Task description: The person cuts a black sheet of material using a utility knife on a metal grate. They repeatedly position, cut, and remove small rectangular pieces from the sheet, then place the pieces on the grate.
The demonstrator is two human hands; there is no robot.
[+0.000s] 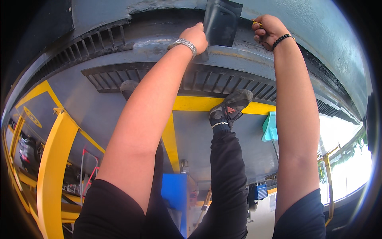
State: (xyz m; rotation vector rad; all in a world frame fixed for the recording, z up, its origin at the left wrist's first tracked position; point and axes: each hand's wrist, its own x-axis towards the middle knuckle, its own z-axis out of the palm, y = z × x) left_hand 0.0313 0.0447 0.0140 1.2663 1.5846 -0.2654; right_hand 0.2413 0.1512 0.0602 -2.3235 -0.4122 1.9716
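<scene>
A dark, glossy, roughly rectangular panel (223, 24) hangs at the top middle, against the dark gap along a grey metal edge. Curled fingers of my left hand (195, 38) meet its left edge, their tips hidden; a metal-band watch (186, 44) circles that wrist. To the panel's right, my right hand (271, 30) is closed around a small yellow thing (258, 24). Something thin and dark runs from it toward the panel, too small to name. Black beads (281, 41) ring my right wrist.
A slotted black grate (203, 79) crosses the floor, with a yellow stripe (195, 103) nearer me. My shoe (234, 104) rests by that stripe. A teal dustpan (270, 126) stands right of my leg. Yellow metal frames (57, 171) rise at left; a blue box-like object (174, 195) is below.
</scene>
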